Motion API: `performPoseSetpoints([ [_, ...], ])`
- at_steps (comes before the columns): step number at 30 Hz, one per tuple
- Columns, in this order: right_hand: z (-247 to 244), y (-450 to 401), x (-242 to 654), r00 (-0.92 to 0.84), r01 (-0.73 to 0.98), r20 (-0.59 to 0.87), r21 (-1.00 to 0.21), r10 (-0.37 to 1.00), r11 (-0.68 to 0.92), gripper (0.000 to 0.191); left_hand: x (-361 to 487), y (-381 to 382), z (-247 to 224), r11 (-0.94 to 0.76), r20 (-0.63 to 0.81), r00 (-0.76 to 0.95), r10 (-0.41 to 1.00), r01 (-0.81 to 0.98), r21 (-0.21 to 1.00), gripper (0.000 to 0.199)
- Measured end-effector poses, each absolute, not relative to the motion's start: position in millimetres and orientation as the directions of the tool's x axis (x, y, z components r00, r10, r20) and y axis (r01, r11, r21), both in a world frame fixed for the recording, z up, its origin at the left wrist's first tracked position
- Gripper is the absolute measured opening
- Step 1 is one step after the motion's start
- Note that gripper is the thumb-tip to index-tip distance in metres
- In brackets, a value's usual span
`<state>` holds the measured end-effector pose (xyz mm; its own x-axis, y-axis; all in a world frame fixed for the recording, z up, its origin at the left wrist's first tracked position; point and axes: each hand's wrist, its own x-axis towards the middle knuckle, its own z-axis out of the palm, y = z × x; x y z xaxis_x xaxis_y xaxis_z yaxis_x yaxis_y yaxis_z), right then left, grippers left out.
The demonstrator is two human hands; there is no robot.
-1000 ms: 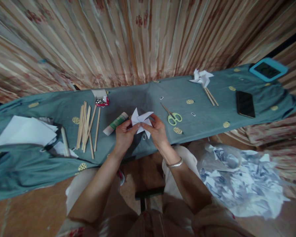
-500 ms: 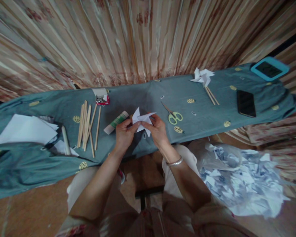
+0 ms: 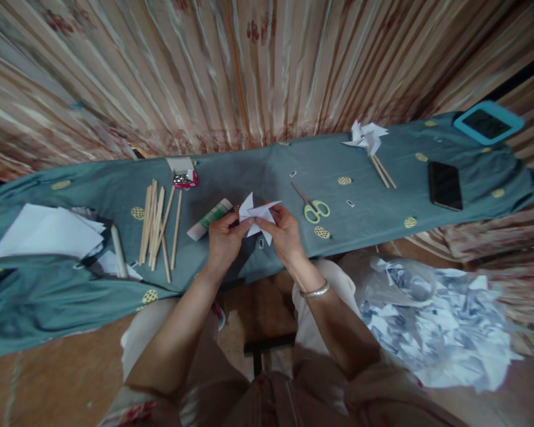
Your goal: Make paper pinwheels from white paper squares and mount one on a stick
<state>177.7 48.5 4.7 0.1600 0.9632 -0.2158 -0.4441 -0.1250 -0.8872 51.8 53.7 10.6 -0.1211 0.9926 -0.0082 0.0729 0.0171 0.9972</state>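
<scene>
A white paper pinwheel point(image 3: 258, 213) is held between both hands above the cloth, its folded blades pointing outward. My left hand point(image 3: 226, 240) pinches its left side, thumb near the centre. From the right, my right hand point(image 3: 288, 234) grips it with the thumb on top and fingers behind. A glue stick point(image 3: 210, 219) with a green label lies just left of my left hand. Green-handled scissors point(image 3: 314, 207) rest to the right of my right hand. Wooden sticks point(image 3: 153, 228) lie in a loose bunch farther left, below a small open box of metal pins point(image 3: 184, 178).
Paper sheets point(image 3: 48, 231) and a pale rod point(image 3: 118, 252) lie at the left. Finished pinwheels on sticks point(image 3: 367, 139), a phone point(image 3: 445, 185) and a blue-framed device point(image 3: 488, 123) are at the right. A plastic bag of folded paper point(image 3: 440, 323) stands below the table's right side.
Almost nothing differs. Both hands keep the pinwheel in the same place, and the view has shifted very slightly.
</scene>
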Motion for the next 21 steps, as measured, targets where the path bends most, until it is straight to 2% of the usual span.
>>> performPoseSetpoints([
  [16,2.4,49.4,177.1,0.164,-0.462,-0.24,-0.875,0.957,-0.141,0.049,52.9,53.8,11.6,0.009,0.003,-0.129,0.992,0.094,0.996,0.022],
  [21,3.2,50.2,178.1,0.135,-0.439,-0.235,-0.885,0.962,-0.154,0.052,52.7,54.4,9.5,0.017,-0.011,-0.13,0.991,0.052,0.999,0.024],
])
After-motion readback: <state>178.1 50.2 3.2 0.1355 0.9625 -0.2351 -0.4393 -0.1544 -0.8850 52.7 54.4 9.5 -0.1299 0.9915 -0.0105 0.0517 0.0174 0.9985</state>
